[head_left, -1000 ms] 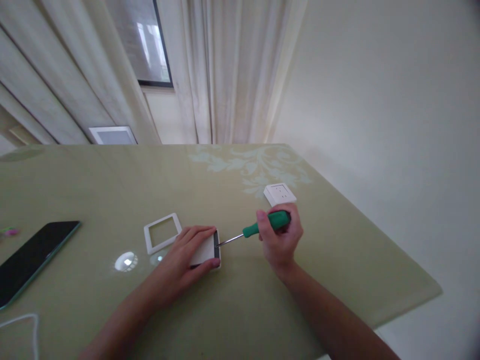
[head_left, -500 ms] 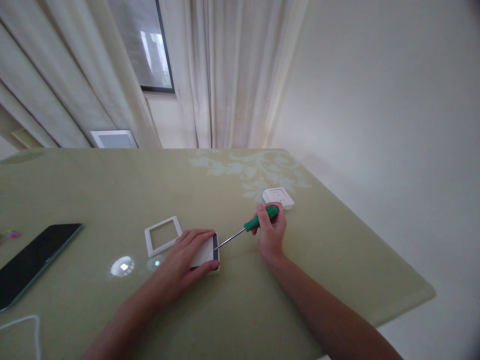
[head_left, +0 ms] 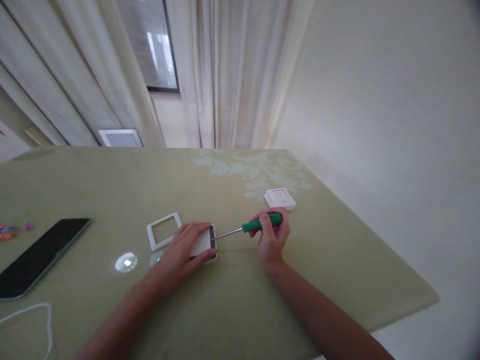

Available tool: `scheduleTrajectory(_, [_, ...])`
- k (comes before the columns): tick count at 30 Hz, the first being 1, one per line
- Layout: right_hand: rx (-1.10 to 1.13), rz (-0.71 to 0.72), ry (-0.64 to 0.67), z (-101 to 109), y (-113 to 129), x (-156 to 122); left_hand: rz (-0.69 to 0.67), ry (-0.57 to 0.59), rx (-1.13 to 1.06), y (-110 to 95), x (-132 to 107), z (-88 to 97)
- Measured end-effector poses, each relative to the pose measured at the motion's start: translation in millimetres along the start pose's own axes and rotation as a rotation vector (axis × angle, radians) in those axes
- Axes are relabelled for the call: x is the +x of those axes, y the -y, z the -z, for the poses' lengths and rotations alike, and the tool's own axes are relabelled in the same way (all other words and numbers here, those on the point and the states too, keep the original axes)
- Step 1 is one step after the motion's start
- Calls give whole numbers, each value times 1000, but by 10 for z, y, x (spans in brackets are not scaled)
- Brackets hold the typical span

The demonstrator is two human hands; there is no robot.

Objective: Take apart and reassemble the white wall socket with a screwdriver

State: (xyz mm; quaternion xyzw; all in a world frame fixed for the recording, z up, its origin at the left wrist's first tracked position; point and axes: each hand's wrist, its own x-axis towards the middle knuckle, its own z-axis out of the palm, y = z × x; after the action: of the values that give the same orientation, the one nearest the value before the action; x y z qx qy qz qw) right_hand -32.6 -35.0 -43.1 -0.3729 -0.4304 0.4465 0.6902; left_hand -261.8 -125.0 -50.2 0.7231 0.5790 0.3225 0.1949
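My left hand (head_left: 184,248) grips a white wall switch (head_left: 200,243), thumb along the near edge and fingers over the far edge. A dark strip runs along the switch's right side. My right hand (head_left: 273,235) is wrapped around the green handle of a screwdriver (head_left: 258,224). Its thin metal shaft points left and its tip meets the dark strip; whether it sits in a gap is too small to tell. Beside my left fingers lies a white rectangular frame (head_left: 153,239), open in the middle. Just beyond my right hand stands a white socket box (head_left: 280,198).
A dark phone (head_left: 43,255) lies on the green table (head_left: 232,310) at the left, with small colourful items (head_left: 8,232) beyond it. A white cable (head_left: 48,325) curves at the near left. A wall (head_left: 393,125) borders the right, curtains (head_left: 240,75) the back.
The screwdriver now lies flatter, its handle slightly lower. The switch and my left hand have shifted slightly. The whole view has moved a little, showing more at the left.
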Motion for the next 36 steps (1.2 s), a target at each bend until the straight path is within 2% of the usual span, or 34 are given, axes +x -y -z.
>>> scheduleTrajectory(2, [-6,-101,-46,-8,-93,55,-1,-14,5,26,2,16])
scheduleTrajectory(5, [-27,-175,-60,-35,-171,91,6,-14,5,34,5,37])
scheduleTrajectory(9, [-24,-204,-49,-62,-146,82,41,-14,-36,-23,12,23])
scheduleTrajectory(12, [1,-179,-71,-57,-97,98,88,-68,-75,-82,21,23])
scheduleTrajectory(15, [21,-178,-94,-36,-71,145,160,-203,-90,-53,36,148])
scheduleTrajectory(18, [22,-171,-77,-20,-59,182,272,-311,-50,110,39,402])
scheduleTrajectory(20, [19,-158,-38,-20,-44,183,339,-256,37,263,24,560])
scheduleTrajectory(23, [12,-133,29,-33,5,146,380,-83,169,484,-22,668])
scheduleTrajectory(26, [-17,-79,113,-53,89,86,329,4,241,645,-57,646])
scheduleTrajectory(28, [-39,-16,181,-65,155,41,284,-25,265,698,-57,619])
scheduleTrajectory(30, [-54,58,235,-70,216,-11,261,-102,307,683,-42,603])
scheduleTrajectory(33, [-101,176,273,-49,275,-102,206,-199,298,509,-18,557])
scheduleTrajectory(35, [-168,289,304,-14,291,-169,116,-155,173,324,-13,463])
scheduleTrajectory(36, [-202,363,335,5,295,-200,77,-75,112,230,-12,395])
